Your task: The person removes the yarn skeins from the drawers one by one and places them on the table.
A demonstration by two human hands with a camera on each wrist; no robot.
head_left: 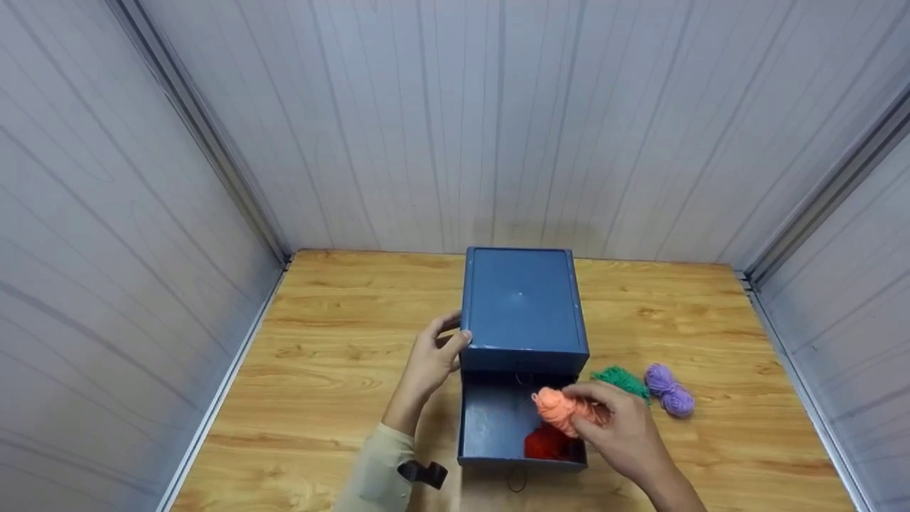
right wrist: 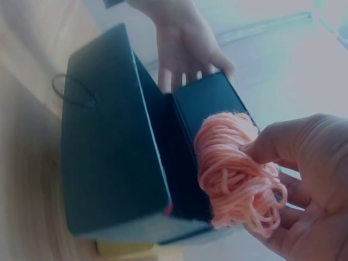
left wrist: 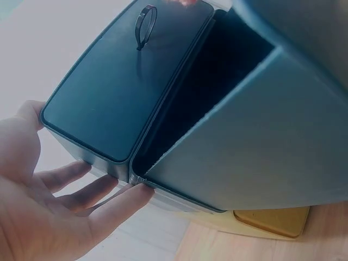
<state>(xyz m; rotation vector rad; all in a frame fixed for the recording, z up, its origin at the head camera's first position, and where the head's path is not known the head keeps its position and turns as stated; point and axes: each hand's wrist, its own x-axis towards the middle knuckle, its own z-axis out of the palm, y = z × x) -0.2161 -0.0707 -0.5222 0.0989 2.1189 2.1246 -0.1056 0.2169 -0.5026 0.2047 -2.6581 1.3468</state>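
My right hand pinches a peach-coloured skein of yarn between thumb and fingers, above the pulled-out lower drawer of a blue drawer box. Inside that drawer, at its front right corner, lies a red bundle of yarn, partly hidden under the peach skein. The left hand rests against the box's left side, its thumb on the top front corner. Seen from the left wrist, its fingers are extended along the side wall. The upper drawer front is closed and carries a black loop.
To the right of the box, a green skein and a purple skein lie on the wooden table. White panel walls enclose the table at the back and both sides. Another black loop hangs from the lower drawer's front.
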